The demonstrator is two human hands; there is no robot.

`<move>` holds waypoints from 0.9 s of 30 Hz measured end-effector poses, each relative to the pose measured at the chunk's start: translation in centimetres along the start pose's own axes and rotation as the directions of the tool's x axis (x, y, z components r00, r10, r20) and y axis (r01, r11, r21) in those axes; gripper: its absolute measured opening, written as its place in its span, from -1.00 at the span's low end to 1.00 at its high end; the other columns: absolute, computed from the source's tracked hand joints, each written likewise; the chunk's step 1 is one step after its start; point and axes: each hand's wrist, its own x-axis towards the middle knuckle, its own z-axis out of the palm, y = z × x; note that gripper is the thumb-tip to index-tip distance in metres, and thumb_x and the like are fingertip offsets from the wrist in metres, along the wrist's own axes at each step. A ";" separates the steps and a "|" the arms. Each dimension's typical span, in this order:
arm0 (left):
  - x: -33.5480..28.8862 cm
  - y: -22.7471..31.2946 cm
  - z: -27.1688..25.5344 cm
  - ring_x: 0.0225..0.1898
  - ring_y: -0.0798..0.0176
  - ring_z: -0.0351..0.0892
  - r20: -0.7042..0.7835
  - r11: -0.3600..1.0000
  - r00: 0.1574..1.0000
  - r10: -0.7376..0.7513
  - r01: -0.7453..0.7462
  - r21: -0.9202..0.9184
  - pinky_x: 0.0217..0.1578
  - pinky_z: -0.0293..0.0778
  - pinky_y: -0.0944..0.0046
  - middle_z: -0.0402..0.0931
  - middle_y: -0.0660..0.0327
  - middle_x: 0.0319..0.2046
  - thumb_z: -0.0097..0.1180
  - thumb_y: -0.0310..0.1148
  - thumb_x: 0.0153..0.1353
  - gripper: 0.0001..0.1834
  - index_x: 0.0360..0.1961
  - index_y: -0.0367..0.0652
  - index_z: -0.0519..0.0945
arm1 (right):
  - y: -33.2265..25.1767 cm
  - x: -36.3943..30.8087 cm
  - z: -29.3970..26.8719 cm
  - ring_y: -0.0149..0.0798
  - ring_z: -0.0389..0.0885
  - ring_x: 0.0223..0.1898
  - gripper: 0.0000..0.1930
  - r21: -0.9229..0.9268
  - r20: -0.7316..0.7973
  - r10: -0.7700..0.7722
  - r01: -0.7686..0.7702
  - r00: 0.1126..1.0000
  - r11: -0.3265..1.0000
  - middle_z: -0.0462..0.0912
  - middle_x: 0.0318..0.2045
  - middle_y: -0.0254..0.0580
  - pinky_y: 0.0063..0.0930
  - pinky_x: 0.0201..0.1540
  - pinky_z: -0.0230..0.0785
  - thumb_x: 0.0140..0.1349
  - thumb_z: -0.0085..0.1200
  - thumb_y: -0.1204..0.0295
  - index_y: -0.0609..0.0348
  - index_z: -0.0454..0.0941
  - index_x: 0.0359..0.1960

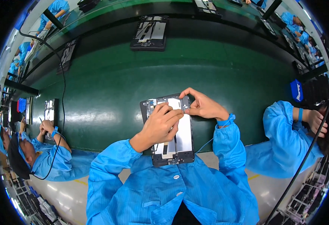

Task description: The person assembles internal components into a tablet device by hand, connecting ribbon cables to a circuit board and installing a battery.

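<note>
An opened tablet [185,137] lies in front of me at the green bench's near edge, its silver inner plate and dark frame showing. Over its upper half is my left hand [160,125], fingers drawn together and pointing down at the inner parts. Whatever those fingertips pinch is too small or hidden to make out. My right hand [206,107] grips the tablet's upper right corner, forefinger at the top edge and thumb on the right side. A blue band [226,120] with a thin cord circles my right wrist.
Another opened tablet [149,33] rests on a dark pad across the green bench [108,82]. Co-workers in blue sit at left [55,161] and right [284,138]. Black cables [64,90] hang at both sides. A blue bin [296,90] stands far right.
</note>
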 end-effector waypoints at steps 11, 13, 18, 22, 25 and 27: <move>0.2 0.1 0.1 -0.01 0.04 0.69 -0.046 1.000 0.999 -0.010 0.009 -0.009 0.29 0.55 -0.19 0.78 0.18 0.03 0.30 -0.56 0.11 -0.64 -0.02 -0.22 0.79 | -0.5 0.2 0.2 -0.67 0.20 -0.60 -0.47 0.015 -0.013 0.039 -0.039 0.999 0.999 0.31 -0.63 -0.64 -0.48 -0.50 -0.11 0.41 0.32 0.59 0.07 0.41 0.35; 0.1 0.0 -0.1 -0.03 0.02 0.69 -0.062 1.000 0.998 -0.014 0.013 -0.015 0.26 0.57 -0.16 0.79 0.17 0.02 0.29 -0.57 0.12 -0.65 -0.02 -0.23 0.79 | -1.2 0.1 0.4 -0.67 0.22 -0.60 -0.46 -0.011 -0.023 0.053 -0.054 0.998 0.998 0.33 -0.63 -0.64 -0.48 -0.51 -0.09 0.38 0.31 0.61 0.07 0.41 0.35; -0.8 -0.7 -0.8 -0.12 -0.07 0.71 -0.428 0.990 0.899 -0.093 0.036 -0.138 0.03 0.61 -0.03 0.78 0.06 -0.13 0.19 -0.66 0.16 -0.69 -0.08 -0.27 0.78 | -1.9 0.1 0.8 -0.66 0.26 -0.60 -0.43 -0.078 -0.087 0.061 -0.068 0.994 0.995 0.40 -0.62 -0.61 -0.49 -0.51 -0.03 0.31 0.27 0.63 0.07 0.42 0.34; -2.8 -0.9 -1.0 -0.12 -0.07 0.72 -0.500 0.985 0.850 -0.167 0.115 -0.132 -0.04 0.59 0.01 0.76 0.03 -0.12 0.17 -0.67 0.18 -0.71 -0.10 -0.29 0.78 | -0.8 0.1 0.5 -0.62 0.34 -0.57 -0.41 -0.025 -0.084 0.062 -0.065 0.995 0.998 0.47 -0.58 -0.56 -0.49 -0.48 0.06 0.29 0.32 0.56 0.05 0.46 0.36; -5.0 -1.1 -1.7 -0.28 0.01 0.71 -0.506 0.982 0.841 -0.189 0.148 -0.121 -0.20 0.58 0.07 0.75 0.10 -0.31 0.14 -0.68 0.17 -0.72 -0.14 -0.28 0.79 | -1.6 -0.8 0.1 -0.58 0.37 -0.54 -0.42 -0.105 -0.091 0.060 -0.069 0.994 0.992 0.48 -0.57 -0.52 -0.46 -0.46 0.12 0.31 0.37 0.50 0.03 0.53 0.37; -6.2 -1.3 -2.7 -0.47 0.10 0.63 -0.516 0.984 0.839 -0.173 0.120 -0.134 -0.37 0.51 0.13 0.66 0.22 -0.53 0.15 -0.69 0.07 -0.70 -0.21 -0.26 0.80 | -2.7 -1.3 0.3 -0.57 0.34 -0.55 -0.45 -0.189 -0.090 0.068 -0.084 0.994 0.978 0.45 -0.60 -0.52 -0.44 -0.46 0.10 0.34 0.37 0.48 0.02 0.55 0.37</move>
